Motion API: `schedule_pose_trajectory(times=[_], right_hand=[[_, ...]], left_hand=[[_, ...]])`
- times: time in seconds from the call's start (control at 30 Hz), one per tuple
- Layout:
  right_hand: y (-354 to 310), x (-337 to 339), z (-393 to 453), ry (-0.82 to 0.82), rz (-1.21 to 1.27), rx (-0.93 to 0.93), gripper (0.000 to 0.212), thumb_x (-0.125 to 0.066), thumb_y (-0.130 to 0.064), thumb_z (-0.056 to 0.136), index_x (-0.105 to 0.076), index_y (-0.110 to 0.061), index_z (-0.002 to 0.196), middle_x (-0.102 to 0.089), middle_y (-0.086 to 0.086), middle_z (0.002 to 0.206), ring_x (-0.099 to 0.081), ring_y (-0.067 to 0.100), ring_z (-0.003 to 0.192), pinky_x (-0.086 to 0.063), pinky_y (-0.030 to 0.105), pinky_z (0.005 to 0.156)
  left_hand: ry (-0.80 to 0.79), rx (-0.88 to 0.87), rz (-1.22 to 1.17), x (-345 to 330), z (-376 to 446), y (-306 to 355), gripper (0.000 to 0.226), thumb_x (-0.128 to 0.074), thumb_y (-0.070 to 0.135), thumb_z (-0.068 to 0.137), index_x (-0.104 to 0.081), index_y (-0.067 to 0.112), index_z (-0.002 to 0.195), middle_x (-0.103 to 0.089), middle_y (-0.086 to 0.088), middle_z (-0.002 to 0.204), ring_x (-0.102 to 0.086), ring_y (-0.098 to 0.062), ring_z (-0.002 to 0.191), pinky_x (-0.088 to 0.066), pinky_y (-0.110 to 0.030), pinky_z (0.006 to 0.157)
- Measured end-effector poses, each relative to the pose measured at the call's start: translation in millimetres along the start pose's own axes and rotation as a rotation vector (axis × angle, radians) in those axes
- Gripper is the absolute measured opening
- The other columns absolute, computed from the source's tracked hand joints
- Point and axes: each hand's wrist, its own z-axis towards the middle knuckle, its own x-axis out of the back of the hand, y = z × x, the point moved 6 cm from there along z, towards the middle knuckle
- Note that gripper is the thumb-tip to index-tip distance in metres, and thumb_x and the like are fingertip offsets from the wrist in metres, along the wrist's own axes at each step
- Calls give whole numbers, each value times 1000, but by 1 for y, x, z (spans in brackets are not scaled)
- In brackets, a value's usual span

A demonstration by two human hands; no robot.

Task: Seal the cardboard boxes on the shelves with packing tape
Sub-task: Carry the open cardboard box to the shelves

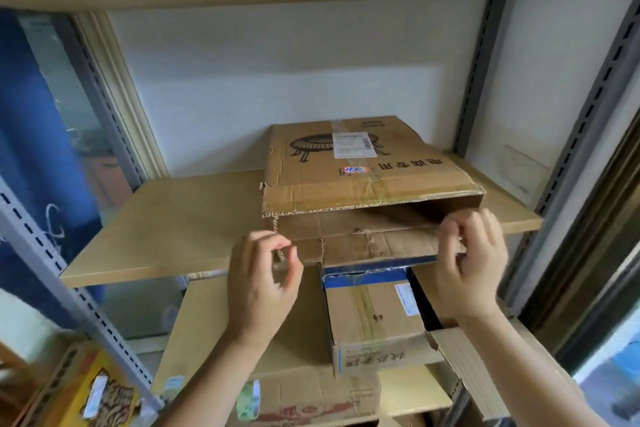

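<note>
A flat brown cardboard box [367, 177] lies on its side on the middle shelf [166, 229], in the center of the frame. Its open end faces the person. The top flap sticks out a little, and the bottom flap [374, 246] hangs forward over the shelf edge.

The left hand [263, 274] is at the lower left corner of the box. Its thumb and first finger curl toward each other, close to the flap's corner. It is blurry there, so I cannot tell if they pinch the card or are just beside it. The right hand [471, 253] is at the right end of the bottom flap. Its fingers are bent around the flap's edge and seem to hold it.

I see no tape roll anywhere. Old clear tape [372, 180] is stuck on top of the box.

The box looks light and empty inside, I think. The card is stiff but worn, with torn, bumpy edges and creases. It would bend easily at the folds. The best place to hold is the flap's two ends, near the corners, so it lifts up evenly.

Lower down sits another box [374, 319] with a blue edge.
</note>
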Motion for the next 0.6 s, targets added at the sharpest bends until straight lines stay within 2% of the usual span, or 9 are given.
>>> schedule_pose_trajectory(times=[0.07,0.13,0.27,0.37,0.47,0.6], right_hand=[[-25,-27,-8,-250,-61,302,23,-49,-23,95,-61,-8,82,-57,2,80,-45,19,71,-34,31,62],[-38,-56,-19,-452,-105,478,25,-56,-36,95,-65,-13,95,-60,-1,91,-49,18,80,-39,30,67],[-43,-97,-43,-667,-144,574,47,-59,-49,92,-62,-20,129,-61,-4,129,-56,19,113,-48,31,89],[-43,-115,-55,-719,-158,600,55,-67,-45,86,-58,-24,136,-58,-6,137,-55,18,122,-51,34,90],[-47,-122,-55,-640,-116,590,44,-68,-34,87,-64,-24,130,-65,-6,127,-62,19,111,-54,35,80],[-52,-122,-52,-571,-103,631,33,-65,-28,90,-70,-23,121,-69,-7,120,-66,20,100,-55,33,73]], left_hand=[[-125,-151,75,-13,-4,15,15,-65,9,86,-66,10,101,-65,-5,100,-61,-21,91,-51,-32,82],[-217,-185,115,-23,-6,22,18,-65,11,88,-71,8,104,-66,-3,106,-63,-20,97,-52,-31,86],[-377,-194,314,-38,-14,16,28,-66,21,86,-71,12,113,-68,-1,115,-62,-21,113,-44,-34,99],[-425,-127,472,-35,-23,1,39,-70,22,82,-68,13,120,-67,-2,121,-60,-23,117,-40,-37,104],[-426,-88,564,-31,-27,-13,43,-71,22,85,-65,16,126,-66,-3,125,-60,-24,115,-43,-37,99],[-355,-124,548,-27,-23,-25,35,-72,13,84,-69,18,119,-70,-1,116,-64,-22,104,-45,-35,87]])
